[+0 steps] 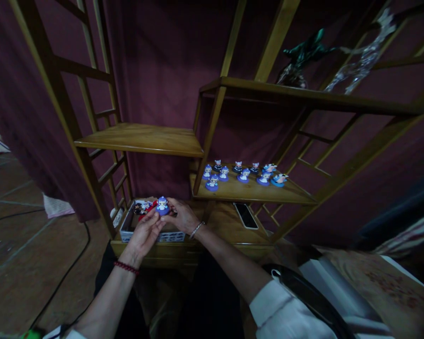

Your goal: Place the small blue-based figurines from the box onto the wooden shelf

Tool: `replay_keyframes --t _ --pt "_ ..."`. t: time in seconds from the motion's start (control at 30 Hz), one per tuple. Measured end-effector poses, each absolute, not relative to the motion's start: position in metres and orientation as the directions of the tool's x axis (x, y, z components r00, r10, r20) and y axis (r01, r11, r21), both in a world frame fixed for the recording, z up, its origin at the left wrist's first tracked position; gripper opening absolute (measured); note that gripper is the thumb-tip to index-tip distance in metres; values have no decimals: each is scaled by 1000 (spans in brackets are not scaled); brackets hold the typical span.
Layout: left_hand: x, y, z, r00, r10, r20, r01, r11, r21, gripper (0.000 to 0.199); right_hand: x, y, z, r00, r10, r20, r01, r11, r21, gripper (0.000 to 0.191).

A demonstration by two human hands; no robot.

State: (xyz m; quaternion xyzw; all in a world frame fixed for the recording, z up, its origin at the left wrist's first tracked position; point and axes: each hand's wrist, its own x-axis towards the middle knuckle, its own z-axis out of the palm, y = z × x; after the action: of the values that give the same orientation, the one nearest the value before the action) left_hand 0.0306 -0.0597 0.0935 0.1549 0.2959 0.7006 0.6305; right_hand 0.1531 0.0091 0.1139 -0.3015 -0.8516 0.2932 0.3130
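Note:
A small purple-and-white figurine (pixel 162 205) on a round purple base is held up between my two hands. My left hand (pixel 146 230) grips the base from the lower left, a red bead bracelet on its wrist. From the right, my right hand (pixel 184 216) pinches the same figurine; a silvery bracelet circles that wrist. Just beneath and behind the hands stands an open cardboard box (pixel 127 229) with more small figurines (pixel 143 207) in it, partly hidden by my fingers. To the right, several similar purple figurines (pixel 243 175) stand upright on a wooden shelf (pixel 229 189).
A phone (pixel 246 215) lies on the lower board. Above left is a wooden shelf (pixel 137 138). A green sculpture (pixel 304 54) and a clear glass-like figure (pixel 365 54) stand on the upper right shelf. A black cable (pixel 74 263) runs over the tiled floor.

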Motion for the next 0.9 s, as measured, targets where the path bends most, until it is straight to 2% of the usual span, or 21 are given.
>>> replay_keyframes --t 0.13,0.23,0.47,0.67,0.9 --pt "36 -63 96 -184 966 -180 -801 -41 597 19 159 -1 124 -604 700 380 371 670 -643 34" --pt "40 -68 100 -197 962 -191 -792 -41 609 22 164 -8 130 -599 706 379 395 672 -626 28" --pt "48 -78 108 -139 980 -143 -734 -5 679 26 176 -19 135 -585 712 389 404 672 -620 34" --pt "56 -80 110 -184 970 -158 -681 -10 732 28 188 -28 139 -560 730 392 427 660 -618 37" --pt "72 -81 108 -192 975 -108 -578 -23 816 34 211 -34 136 -548 748 374 435 637 -637 45"
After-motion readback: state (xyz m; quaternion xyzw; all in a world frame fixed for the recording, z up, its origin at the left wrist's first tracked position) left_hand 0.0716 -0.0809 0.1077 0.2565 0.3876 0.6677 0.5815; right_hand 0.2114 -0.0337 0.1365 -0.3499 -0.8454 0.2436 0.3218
